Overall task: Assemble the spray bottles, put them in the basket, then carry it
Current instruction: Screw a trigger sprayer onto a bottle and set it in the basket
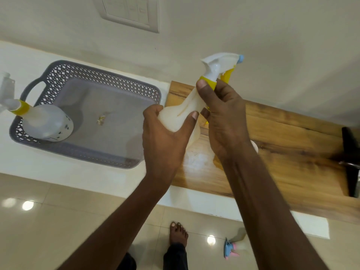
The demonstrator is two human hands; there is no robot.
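Left hand (pixel 165 131) grips the spray bottle (pixel 181 114) body above the worktop (pixel 272 152); right hand (pixel 220 114) pinches its yellow collar (pixel 209 82). Recommend steadying the body, turning the collar until snug, before the basket (pixel 109 82).

Home interior, shown by glossy floor tiles (pixel 58 221) below hands, wall switch plate (pixel 129 11) above, bare foot (pixel 178 233) nr. arms

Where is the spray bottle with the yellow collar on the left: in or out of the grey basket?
In: the spray bottle stands in the grey lattice plastic basket's left end.
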